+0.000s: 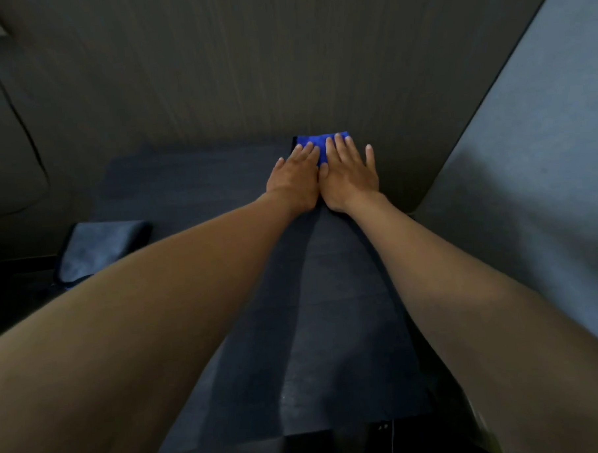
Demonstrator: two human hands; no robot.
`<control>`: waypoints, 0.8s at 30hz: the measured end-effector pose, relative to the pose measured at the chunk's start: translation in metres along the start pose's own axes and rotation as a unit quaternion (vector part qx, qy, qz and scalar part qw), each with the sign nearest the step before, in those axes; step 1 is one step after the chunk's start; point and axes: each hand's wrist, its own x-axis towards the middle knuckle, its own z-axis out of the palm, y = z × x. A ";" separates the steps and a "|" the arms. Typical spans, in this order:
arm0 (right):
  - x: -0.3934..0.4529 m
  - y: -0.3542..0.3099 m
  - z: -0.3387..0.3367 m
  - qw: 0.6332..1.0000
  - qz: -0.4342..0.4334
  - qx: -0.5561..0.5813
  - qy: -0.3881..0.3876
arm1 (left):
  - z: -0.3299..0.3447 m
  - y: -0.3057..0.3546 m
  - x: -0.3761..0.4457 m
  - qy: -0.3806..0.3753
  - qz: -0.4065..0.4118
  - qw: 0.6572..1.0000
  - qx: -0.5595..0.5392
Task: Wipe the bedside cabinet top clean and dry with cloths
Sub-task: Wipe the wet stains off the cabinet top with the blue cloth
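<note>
Two flat, open hands, left (294, 178) and right (350, 178), are pressed on a blue cloth (321, 144) at the dark cabinet top's (193, 190) back edge by the panelled wall (250, 74).

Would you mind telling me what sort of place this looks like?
Probably a bedroom corner: a dark cabinet top set against a wood-panelled wall, with a padded surface, perhaps a headboard, at the left.

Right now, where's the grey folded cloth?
In the head view, the grey folded cloth lies at the left edge of the dark cabinet top, beside the left forearm, apart from the bright blue cloth under both hands.
</note>
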 end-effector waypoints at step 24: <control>-0.181 -0.003 0.006 0.999 0.018 -0.006 -0.035 | 0.033 0.052 -0.172 -0.006 0.005 0.995 0.102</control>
